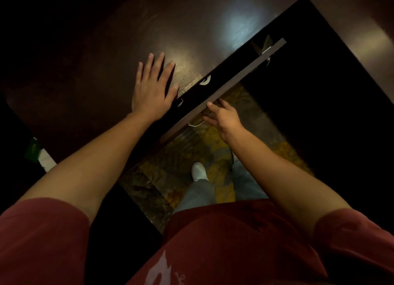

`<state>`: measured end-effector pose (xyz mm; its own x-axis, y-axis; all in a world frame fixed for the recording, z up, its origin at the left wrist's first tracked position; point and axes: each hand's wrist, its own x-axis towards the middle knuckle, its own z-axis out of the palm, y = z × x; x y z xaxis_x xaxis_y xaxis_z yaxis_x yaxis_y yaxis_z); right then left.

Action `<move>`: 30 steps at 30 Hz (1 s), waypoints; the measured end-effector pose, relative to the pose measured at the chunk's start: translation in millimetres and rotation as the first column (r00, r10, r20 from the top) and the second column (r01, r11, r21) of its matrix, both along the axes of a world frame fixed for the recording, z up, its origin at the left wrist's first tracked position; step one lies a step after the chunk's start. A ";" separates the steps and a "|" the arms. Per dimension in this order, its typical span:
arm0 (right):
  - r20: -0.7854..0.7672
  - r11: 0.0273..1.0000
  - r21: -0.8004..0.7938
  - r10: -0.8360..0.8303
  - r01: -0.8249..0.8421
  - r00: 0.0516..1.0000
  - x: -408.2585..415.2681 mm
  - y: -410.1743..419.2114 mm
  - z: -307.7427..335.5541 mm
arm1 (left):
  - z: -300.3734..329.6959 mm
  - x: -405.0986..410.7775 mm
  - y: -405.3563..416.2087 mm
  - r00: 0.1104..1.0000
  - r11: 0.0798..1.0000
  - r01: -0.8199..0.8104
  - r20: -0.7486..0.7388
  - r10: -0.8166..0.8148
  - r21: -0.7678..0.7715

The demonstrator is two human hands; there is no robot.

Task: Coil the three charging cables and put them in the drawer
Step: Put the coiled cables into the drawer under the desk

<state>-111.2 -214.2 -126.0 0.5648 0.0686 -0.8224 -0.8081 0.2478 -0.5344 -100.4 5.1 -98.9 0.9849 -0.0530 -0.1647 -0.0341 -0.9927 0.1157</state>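
1. Worktop [191, 28]: dark brown wood, visible grain, glossy; soft light patches reflect at upper centre of frame.
2. Drawer [223, 88]: pulled partly out from the worktop edge, runs diagonally from centre to upper right. Front is a long, thin, flat dark panel w/ a paler top edge. Interior nearly black.
3. Charging cables: one white coil [205, 80] shows inside the drawer, a curved loop just beside the worktop edge at frame centre. A 2nd small pale bit of cable [180, 103] lies lower left of it, also in the drawer, close to the left thumb. A 3rd can't be made out in the dark.
4. Thin white curved piece [195, 124] shows below the drawer front, just left of the right hand; can't tell what it is.
5. Left hand [152, 88]: flat, palm down on the worktop, fingers [149, 65] spread apart & straight, holding nothing. Forearm stretches diagonally from lower left.
6. Right hand [222, 116]: at the drawer front's outer face near its middle, thumb on the top edge, other fingers curled under & hidden, so the exact grip can't be told. Forearm comes in from lower right.
7. Red short sleeves [42, 237], pale trousers [198, 191], white shoe [198, 170] over yellow-patterned carpet [177, 148] at lower centre.
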 end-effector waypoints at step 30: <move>-0.042 0.992 0.081 -0.094 0.098 0.995 32.4 31.0 6.2 | 2.1 1.1 -1.8 1.000 1.000 -0.020 0.004 0.020 0.003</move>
